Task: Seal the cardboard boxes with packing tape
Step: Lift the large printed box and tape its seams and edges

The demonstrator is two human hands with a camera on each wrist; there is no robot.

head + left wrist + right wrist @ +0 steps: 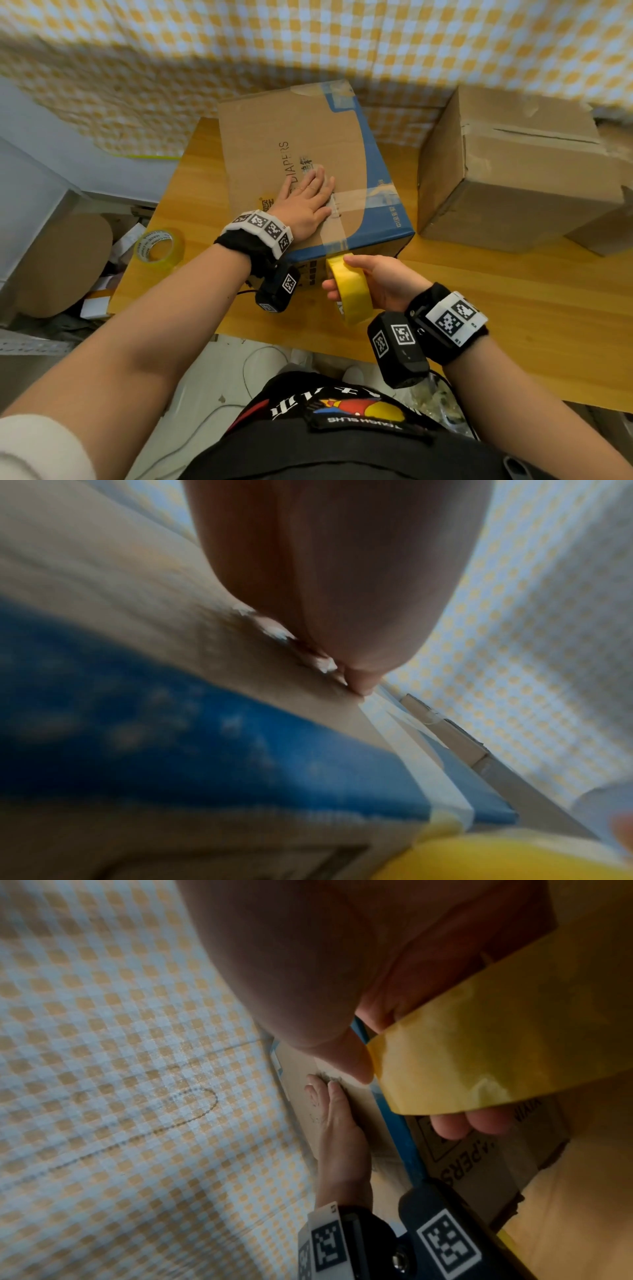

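Note:
A brown and blue cardboard box (pixel 301 144) printed "DIAPERS" stands on the wooden table (pixel 513 308). A clear tape strip (pixel 334 229) runs across its top to the near edge. My left hand (pixel 306 202) lies flat on the box top, fingers straight, pressing beside the strip; the same hand (pixel 337 1123) shows in the right wrist view. My right hand (pixel 370 284) grips a yellow tape roll (pixel 349 291) just below the box's near edge, thumb on top, fingers through the core. The roll (pixel 486 1053) fills the right wrist view, and a blurred part of it (pixel 514 859) shows in the left wrist view.
A second plain cardboard box (pixel 520 178) sits on the table at the right. A spare tape roll (pixel 159 248) lies at the table's left edge. A checkered cloth (pixel 308 44) hangs behind. Cardboard and clutter (pixel 65 263) lie on the floor at left.

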